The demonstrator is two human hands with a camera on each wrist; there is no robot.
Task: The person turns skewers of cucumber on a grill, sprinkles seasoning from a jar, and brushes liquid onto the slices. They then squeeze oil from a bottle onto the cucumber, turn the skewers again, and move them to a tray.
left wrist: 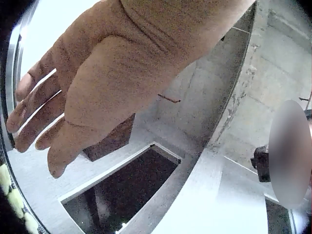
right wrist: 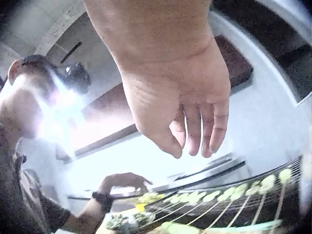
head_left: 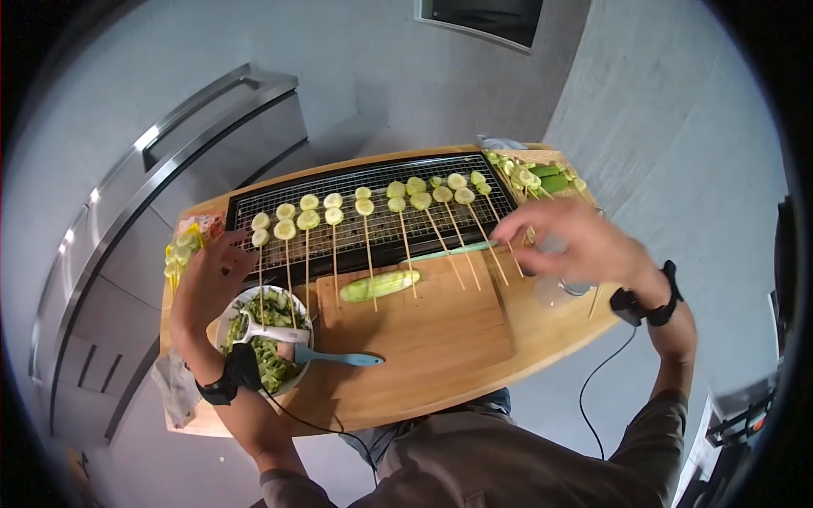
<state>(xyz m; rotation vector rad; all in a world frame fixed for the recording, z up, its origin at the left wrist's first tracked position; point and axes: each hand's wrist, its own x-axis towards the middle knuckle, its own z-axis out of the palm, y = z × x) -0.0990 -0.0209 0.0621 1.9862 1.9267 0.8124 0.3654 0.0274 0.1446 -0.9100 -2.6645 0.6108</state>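
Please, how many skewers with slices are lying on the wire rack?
10 skewers, in one row: 5 along the left half of the rack, 5 along the right half. Further ones may be hidden behind the right hand.

Head, left wrist and right wrist views checked: we can read no text, label, brand, number or sign.

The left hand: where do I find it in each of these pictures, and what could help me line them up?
Head: left hand, left of centre.
Left wrist: large across the upper left, fingers toward the left edge.
Right wrist: small, low and left of centre, above a dark wristband.
Shared landmark: pale green slices, mid-picture in the head view, lower-left edge in left wrist, lower right in right wrist.
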